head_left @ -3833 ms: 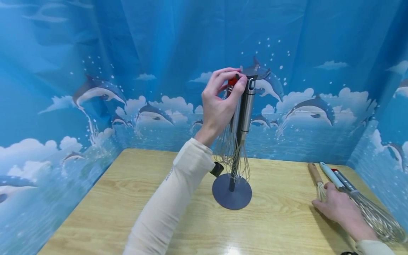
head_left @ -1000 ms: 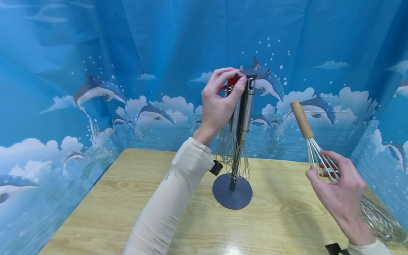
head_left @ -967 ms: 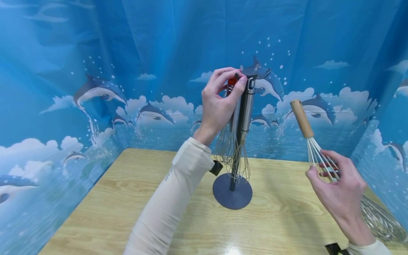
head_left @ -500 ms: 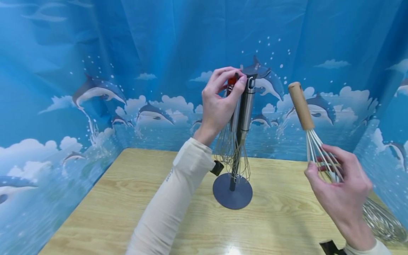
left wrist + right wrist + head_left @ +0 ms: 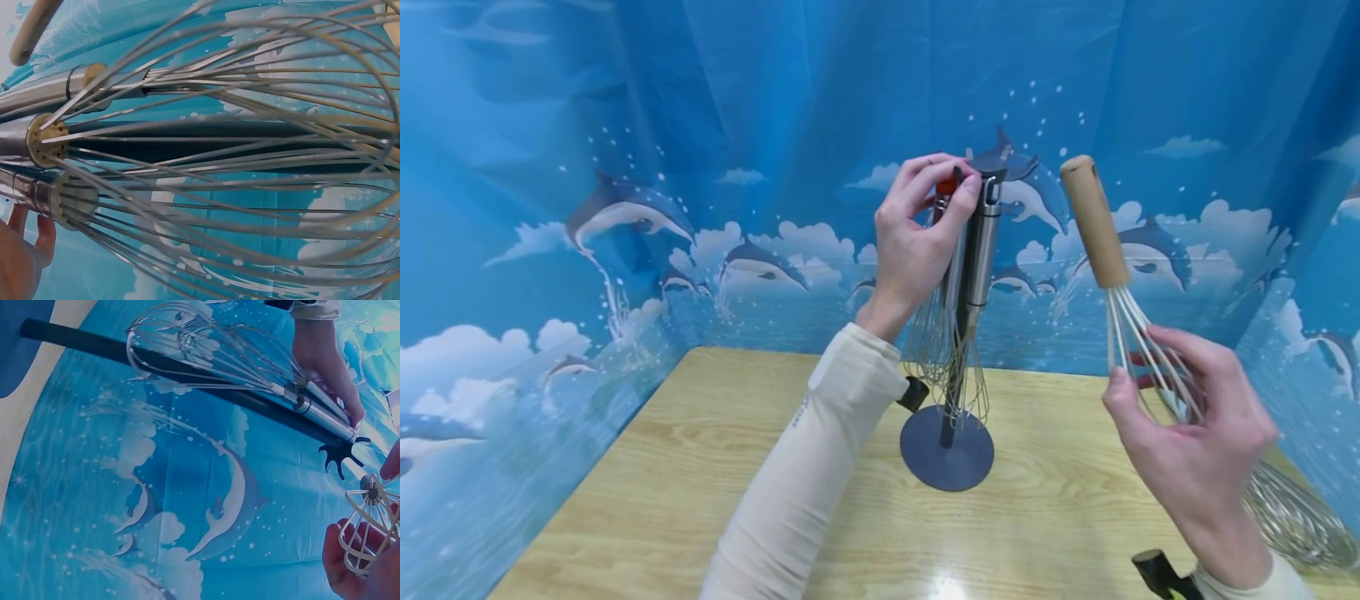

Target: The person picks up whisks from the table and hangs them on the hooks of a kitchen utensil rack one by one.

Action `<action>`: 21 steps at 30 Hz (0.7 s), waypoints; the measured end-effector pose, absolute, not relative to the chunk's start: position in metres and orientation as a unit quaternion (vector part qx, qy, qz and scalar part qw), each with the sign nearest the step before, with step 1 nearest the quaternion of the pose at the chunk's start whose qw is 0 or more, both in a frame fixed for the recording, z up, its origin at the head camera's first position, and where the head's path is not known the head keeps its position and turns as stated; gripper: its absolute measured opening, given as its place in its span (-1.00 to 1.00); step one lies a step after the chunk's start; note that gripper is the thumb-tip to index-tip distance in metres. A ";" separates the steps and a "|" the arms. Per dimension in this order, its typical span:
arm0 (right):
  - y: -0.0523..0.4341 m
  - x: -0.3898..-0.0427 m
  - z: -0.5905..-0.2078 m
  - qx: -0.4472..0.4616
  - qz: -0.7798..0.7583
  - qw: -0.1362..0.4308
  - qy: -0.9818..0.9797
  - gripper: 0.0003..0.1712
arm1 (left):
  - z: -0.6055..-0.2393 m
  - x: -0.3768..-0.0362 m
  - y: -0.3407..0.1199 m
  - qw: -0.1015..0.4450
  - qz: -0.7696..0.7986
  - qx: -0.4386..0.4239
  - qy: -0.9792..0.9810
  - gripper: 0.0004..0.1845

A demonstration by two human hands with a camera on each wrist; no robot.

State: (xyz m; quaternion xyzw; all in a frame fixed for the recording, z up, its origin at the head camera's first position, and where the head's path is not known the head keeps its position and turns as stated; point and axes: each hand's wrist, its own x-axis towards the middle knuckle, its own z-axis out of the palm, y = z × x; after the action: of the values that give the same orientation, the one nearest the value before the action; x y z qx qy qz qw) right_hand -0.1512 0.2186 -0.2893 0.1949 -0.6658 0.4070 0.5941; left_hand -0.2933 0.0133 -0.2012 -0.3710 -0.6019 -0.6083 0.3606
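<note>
At the top of the dark whisk stand, my left hand pinches the hook end between thumb and fingers. Metal-handled whisks, one with a steel handle and one with a red end, hang from the stand, wires downward. Hooks spread out at the stand's top in the right wrist view. My right hand grips a wooden-handled whisk by its wires, handle pointing up and tilted left. This whisk is in the air, right of the stand. The left wrist view shows hanging wires up close.
On the right of the wooden table lies a large wire whisk, partly hidden by my right forearm. A pale blue piece shows through the held whisk's wires. A blue dolphin-print curtain encloses the back and sides.
My right hand has picked the wooden-handled whisk up off the table, then raised it further and slightly left toward the stand. My left hand has stayed at the stand's top.
</note>
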 end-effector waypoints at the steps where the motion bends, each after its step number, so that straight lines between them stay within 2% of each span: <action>1: 0.217 -0.151 -0.288 0.197 0.408 0.594 -0.665 -0.52 | -0.201 -0.293 0.014 0.359 -0.610 -0.370 -0.602 -0.74; 21: 0.204 -0.159 -0.284 0.204 0.407 0.559 -0.693 -0.56 | -0.203 -0.292 0.015 0.369 -0.607 -0.365 -0.602 -0.74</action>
State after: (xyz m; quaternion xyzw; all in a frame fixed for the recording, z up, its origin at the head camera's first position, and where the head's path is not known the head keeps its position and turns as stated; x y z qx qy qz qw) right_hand -0.1591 0.2037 -0.2837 0.2039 -0.6932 0.4070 0.5588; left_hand -0.2923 0.0153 -0.2028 -0.3647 -0.6018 -0.6072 0.3689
